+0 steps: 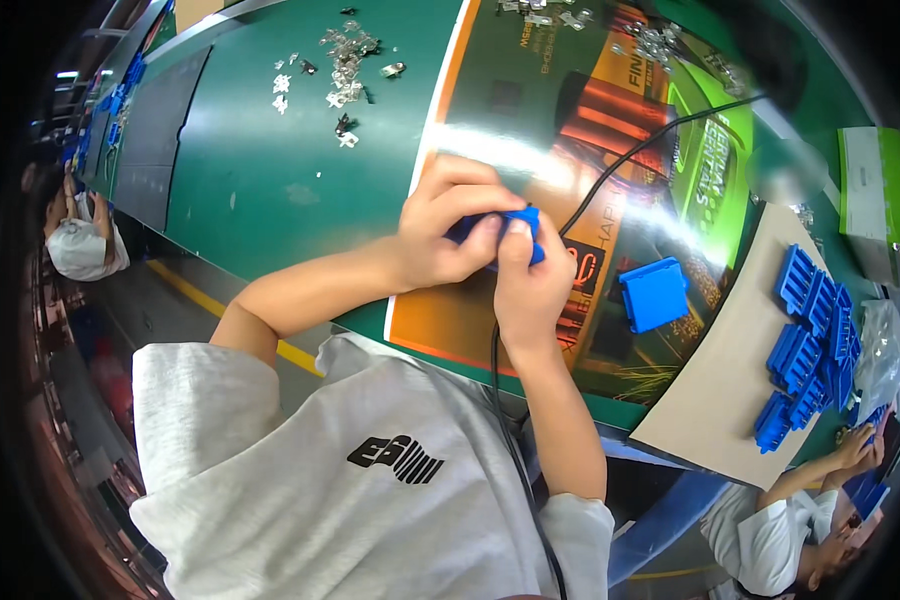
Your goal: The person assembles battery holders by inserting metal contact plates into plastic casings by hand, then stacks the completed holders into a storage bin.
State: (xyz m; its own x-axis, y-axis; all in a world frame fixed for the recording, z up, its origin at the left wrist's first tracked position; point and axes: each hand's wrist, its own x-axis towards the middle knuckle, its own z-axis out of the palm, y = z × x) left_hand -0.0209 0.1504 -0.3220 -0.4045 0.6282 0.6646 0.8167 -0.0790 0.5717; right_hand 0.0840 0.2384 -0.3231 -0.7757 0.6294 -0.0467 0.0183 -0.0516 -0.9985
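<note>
Both my hands meet over the glossy printed mat (440, 325), closed round one blue plastic part (526, 218). My left hand (452, 225) wraps it from the left, with the fingers curled over its top. From the right, my right hand (535, 275) grips it, the thumb pressed against its upper face. Most of the part is hidden by my fingers. To the right of my right hand, a blue square plastic housing (656, 295) lies on the mat, touched by neither hand.
Small metal clips (346, 65) lie heaped on the green table (240, 150); more metal pieces (652, 45) are at the mat's far end. Several slotted blue parts (808, 340) rest on a beige board (695, 420). A black cable (635, 150) crosses the mat. A co-worker (780, 530) sits at lower right.
</note>
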